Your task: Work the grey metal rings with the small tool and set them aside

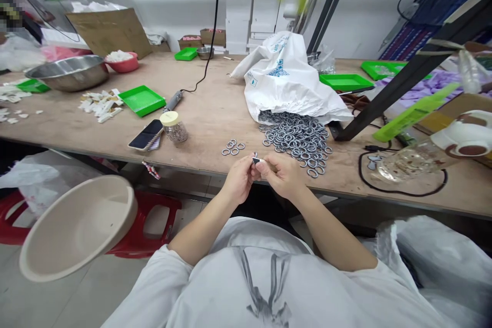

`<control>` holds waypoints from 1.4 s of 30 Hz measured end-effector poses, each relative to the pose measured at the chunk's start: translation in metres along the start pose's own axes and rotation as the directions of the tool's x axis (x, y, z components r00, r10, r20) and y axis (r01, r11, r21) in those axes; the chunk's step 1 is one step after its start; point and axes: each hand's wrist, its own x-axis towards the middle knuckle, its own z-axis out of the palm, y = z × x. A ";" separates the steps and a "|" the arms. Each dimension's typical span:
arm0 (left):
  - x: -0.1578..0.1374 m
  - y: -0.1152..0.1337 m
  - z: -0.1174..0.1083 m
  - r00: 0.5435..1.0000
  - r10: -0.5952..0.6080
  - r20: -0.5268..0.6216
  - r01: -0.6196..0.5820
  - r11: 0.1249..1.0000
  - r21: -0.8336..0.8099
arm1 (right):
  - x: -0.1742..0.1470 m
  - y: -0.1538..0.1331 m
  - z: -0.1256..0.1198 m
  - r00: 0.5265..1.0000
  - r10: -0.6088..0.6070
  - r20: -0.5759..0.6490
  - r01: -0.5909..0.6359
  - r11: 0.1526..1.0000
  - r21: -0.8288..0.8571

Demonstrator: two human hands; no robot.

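At the near left, off the counter, a beige basin rests tilted over a red stool. On the counter's far left stand a steel bowl, scattered white pieces and a green tray; nearer lie a phone and a capped jar. A small group of metal rings lies just beyond the hands. At the near edge of the counter, the left hand and right hand meet fingertip to fingertip, both grips pinched together on a small part, held just above the counter edge; its make is too small to tell. Judgement: the work is best done with the part kept over the counter, so that a slip lands on wood and not the floor, and with the pinch steady on both sides. To the right, a large heap of rings spills from a white bag. Further right lie more green trays, a black cable and a clear bottle on its side. The counter is bare plywood, crowded; the room behind shows white walls and windows.
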 end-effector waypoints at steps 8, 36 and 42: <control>-0.013 0.000 -0.002 0.978 -0.041 0.203 0.013 0.991 0.135 | 0.010 0.033 -0.001 0.952 0.287 -0.105 -0.277 0.956 0.097; 0.072 0.009 -0.061 0.858 0.428 0.283 -0.354 0.095 0.930 | 0.034 0.071 0.015 0.949 0.316 -0.021 -0.312 0.945 0.096; 0.039 -0.016 -0.018 0.973 0.187 0.133 -0.224 0.896 0.383 | 0.002 0.043 0.028 0.974 0.203 -0.096 -0.152 0.909 0.387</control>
